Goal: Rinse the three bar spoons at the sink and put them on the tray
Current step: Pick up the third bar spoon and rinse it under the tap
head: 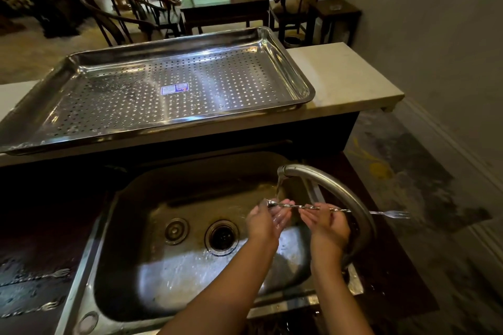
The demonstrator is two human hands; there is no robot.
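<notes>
Both my hands hold one twisted bar spoon [304, 207] level under the running faucet [326, 182], over the steel sink [130, 239]. My left hand [268, 220] grips the bowl end. My right hand [325, 221] pinches the middle of the shaft. The spoon's fork end [397, 214] sticks out to the right past the faucet. Two other bar spoons lie on the dark wet counter at the left, one [35, 277] above the other [32, 309]. The perforated steel tray [296, 73] sits on the raised ledge behind the sink with nothing on it.
The sink has a drain [221, 236] and a small stopper [175, 230] in its floor. The pale ledge [343, 79] extends right of the tray. Dark chairs and a table [223, 5] stand beyond the counter. A wall and floor lie to the right.
</notes>
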